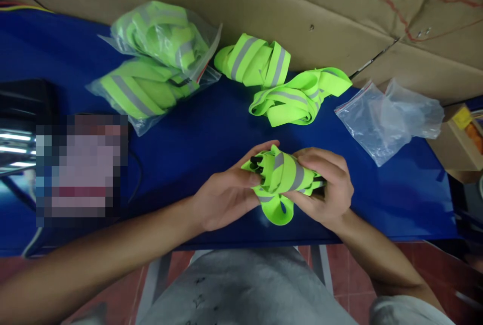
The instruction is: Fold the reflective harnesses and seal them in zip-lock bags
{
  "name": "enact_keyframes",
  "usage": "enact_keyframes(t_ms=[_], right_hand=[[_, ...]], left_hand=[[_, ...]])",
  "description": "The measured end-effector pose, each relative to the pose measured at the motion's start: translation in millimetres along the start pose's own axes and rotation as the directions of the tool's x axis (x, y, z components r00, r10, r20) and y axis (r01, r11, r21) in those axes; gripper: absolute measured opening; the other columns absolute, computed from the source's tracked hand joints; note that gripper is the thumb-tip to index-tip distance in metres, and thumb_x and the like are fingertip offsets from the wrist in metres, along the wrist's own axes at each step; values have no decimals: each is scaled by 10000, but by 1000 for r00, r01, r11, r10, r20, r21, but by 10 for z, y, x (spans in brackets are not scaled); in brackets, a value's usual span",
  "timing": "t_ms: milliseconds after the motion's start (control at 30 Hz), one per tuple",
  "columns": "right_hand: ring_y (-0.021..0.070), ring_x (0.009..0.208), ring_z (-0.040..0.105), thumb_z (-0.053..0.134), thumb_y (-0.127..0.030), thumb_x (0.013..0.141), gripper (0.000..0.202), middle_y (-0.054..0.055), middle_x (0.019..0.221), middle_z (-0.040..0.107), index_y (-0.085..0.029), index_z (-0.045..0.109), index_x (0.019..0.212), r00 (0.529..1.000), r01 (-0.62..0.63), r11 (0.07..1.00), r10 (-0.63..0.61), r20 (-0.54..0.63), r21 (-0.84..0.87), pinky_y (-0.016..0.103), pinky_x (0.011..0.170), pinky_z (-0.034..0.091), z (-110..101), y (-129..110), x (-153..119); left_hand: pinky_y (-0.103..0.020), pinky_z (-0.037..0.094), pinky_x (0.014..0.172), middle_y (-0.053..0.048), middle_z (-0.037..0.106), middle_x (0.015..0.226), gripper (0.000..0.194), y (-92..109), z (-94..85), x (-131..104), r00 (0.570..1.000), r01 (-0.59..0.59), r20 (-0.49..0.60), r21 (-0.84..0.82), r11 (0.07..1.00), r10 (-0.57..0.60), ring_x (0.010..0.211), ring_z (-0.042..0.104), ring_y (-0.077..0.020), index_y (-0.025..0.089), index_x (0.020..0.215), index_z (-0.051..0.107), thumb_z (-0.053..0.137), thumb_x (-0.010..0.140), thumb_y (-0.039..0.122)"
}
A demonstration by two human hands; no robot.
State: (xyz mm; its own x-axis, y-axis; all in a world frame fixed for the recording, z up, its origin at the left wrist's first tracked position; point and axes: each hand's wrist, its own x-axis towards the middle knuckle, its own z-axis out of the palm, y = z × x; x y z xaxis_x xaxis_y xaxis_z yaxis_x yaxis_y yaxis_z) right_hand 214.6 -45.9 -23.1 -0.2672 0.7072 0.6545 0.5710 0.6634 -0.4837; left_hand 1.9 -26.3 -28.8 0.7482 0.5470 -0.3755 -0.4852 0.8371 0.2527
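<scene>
A bundled neon-yellow strap (289,171) with grey reflective stripes and black parts at its ends is held between both hands above the table's front. My left hand (226,194) grips the bundle's left end, its thumb near the black pieces. My right hand (330,184) is wrapped round the right end, where black parts stick out. A loop of strap hangs below the bundle. Beyond the hands lie two loose strap bundles, one (256,61) farther back and one (292,98) nearer.
Two clear bags with yellow straps, a back one (162,33) and a front one (136,88), lie on the blue table (181,159). Clear plastic bags (385,118) lie right, beside a cardboard box (453,149). A blurred-out object and dark device are left. Cardboard borders the back.
</scene>
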Motion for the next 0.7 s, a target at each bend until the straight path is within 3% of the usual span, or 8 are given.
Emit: enact_keyframes(t_ms=[67, 133, 200, 300, 400, 500, 700], right_hand=[[256, 1002, 757, 809, -282, 895, 509, 62, 1133, 728, -302, 643, 1376, 995, 95, 995, -96, -18, -10, 432, 809, 701, -17, 45, -2], [247, 1024, 749, 769, -188, 895, 345, 30, 1116, 738, -328, 721, 1206, 973, 230, 973, -230, -7, -32, 430, 801, 709, -15, 84, 3], [232, 1059, 732, 747, -126, 878, 224, 6, 1109, 742, -321, 745, 988, 935, 355, 932, -354, 21, -69, 413, 813, 713, 7, 110, 12], [222, 1066, 708, 753, -148, 870, 165, 8, 1091, 739, -297, 718, 808, 878, 477, 868, -478, 28, -140, 395, 805, 719, 48, 126, 29], [231, 1069, 698, 777, -176, 851, 154, 14, 1067, 744, -300, 723, 778, 833, 549, 817, -551, 42, -177, 406, 797, 721, 47, 142, 35], [232, 1100, 696, 807, -196, 822, 169, -27, 1037, 758, -339, 722, 792, 809, 586, 788, -578, 101, -189, 433, 851, 715, 4, 174, 31], [196, 1053, 695, 781, -251, 865, 164, -96, 1000, 763, -399, 725, 818, 777, 627, 742, -615, 133, -236, 447, 934, 703, 3, 174, 11]], left_hand=[[-290, 556, 886, -21, 782, 1077, 489, -15, 9, -4, 999, -12, 43, 38, 999, 11, 1062, 714, -218, 262, 1208, 741, 878, 774, 441], [-307, 564, 855, -51, 785, 1017, 587, -25, 9, 2, 997, -21, 72, 93, 995, 14, 1073, 728, -255, 230, 1169, 751, 837, 778, 660], [-307, 571, 834, -56, 787, 1005, 660, -21, 4, 14, 998, -18, 61, 119, 993, 11, 1040, 740, -258, 223, 1152, 748, 827, 743, 735], [-267, 579, 782, -33, 785, 1011, 568, 1, -4, 34, 1000, -9, -5, 117, 993, 9, 895, 737, -194, 226, 1133, 736, 899, 736, 598], [-241, 589, 770, -5, 766, 973, 478, 20, 6, 43, 997, 25, -76, 97, 995, -17, 832, 706, -148, 225, 1100, 729, 939, 722, 429], [-225, 583, 773, -6, 750, 940, 444, 24, 42, 25, 991, 65, -124, 84, 994, -55, 847, 684, -137, 213, 1088, 737, 931, 736, 401], [-217, 547, 741, -2, 735, 965, 387, 49, 99, -43, 988, 126, -100, 71, 990, -118, 839, 645, -117, 206, 1093, 750, 917, 768, 330]])
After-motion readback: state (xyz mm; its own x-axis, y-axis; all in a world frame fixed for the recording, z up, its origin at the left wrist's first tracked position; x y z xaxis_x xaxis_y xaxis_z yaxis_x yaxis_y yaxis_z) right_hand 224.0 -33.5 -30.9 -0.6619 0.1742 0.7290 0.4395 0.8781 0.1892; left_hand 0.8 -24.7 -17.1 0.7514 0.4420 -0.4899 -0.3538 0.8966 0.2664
